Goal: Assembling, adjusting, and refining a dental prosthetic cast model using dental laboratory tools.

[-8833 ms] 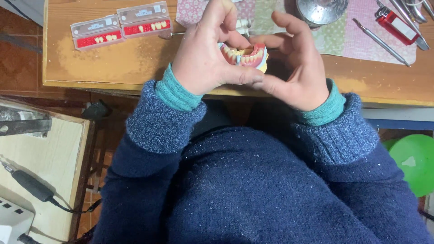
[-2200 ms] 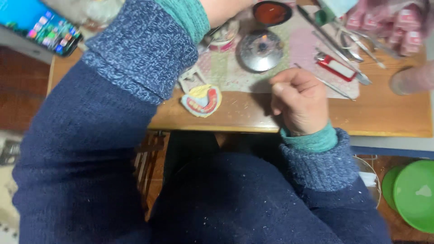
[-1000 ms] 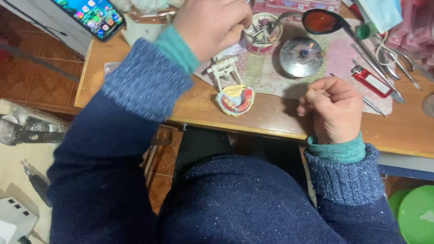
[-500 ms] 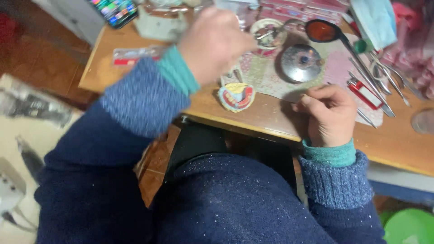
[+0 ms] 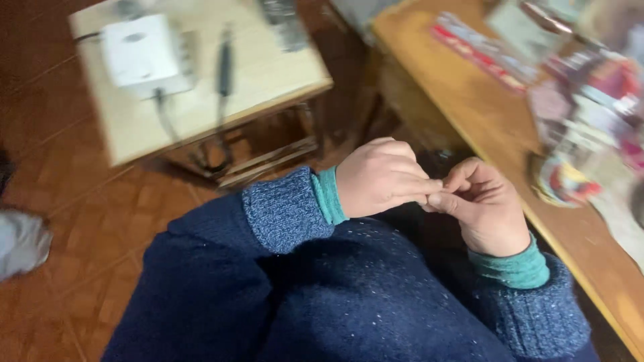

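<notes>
Both hands are over my lap, in front of my blue sweater. My left hand (image 5: 381, 177) is curled into a loose fist, its fingertips pressed against those of my right hand (image 5: 484, 204). The right thumb and forefinger are pinched together where the two hands meet. Nothing shows between the fingers; anything held there is too small or hidden. A dental model with pink gums and teeth (image 5: 562, 182) lies blurred on the wooden work table (image 5: 469, 107) just right of my hands, untouched.
A low wooden side table (image 5: 201, 100) at upper left carries a white boxy device (image 5: 141, 52) with a cable and a dark handpiece (image 5: 225, 62). Red-and-white card strips (image 5: 477, 50) and blurred clutter lie on the work table. A pale shoe (image 5: 20, 241) rests on the brown floor.
The view swung left and down. My left hand came back from the far side of the work table, my right hand left the table edge, and both now meet over my lap.
</notes>
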